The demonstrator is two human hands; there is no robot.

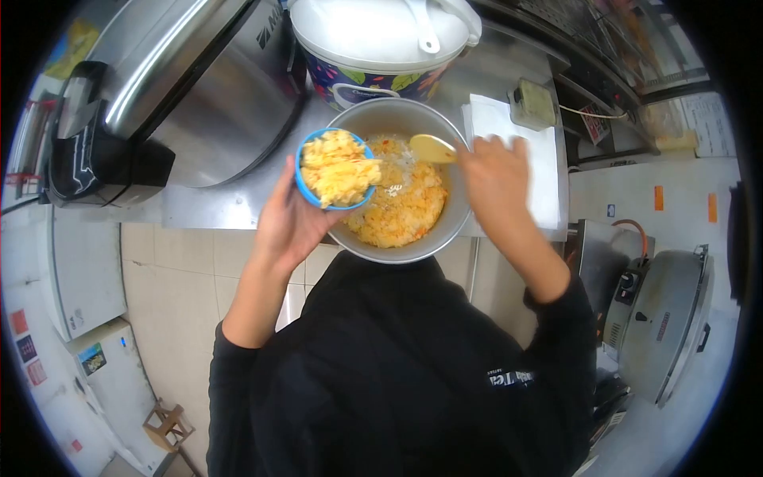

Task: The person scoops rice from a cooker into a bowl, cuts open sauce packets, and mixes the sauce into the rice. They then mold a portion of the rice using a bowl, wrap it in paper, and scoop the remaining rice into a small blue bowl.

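Observation:
My left hand (291,219) is wrapped round a small blue bowl (300,181), held at the left rim of a large metal pot. Yellow food that looks like scrambled egg (338,167) heaps up in the bowl and leans over its right side. In my right hand (499,179) is the handle of a yellowish rice paddle (431,149), its blade above the pot. The metal pot (358,119) holds yellow rice (409,211) with orange bits and a whiter patch near the middle. My right fingers partly hide the paddle's handle.
Left of the pot stands a big steel rice cooker (214,95). Behind it is a patterned tub (373,79) with a white lid and a white spoon (424,28) on top. White paper (540,175) and a small clear container (534,103) lie at the right.

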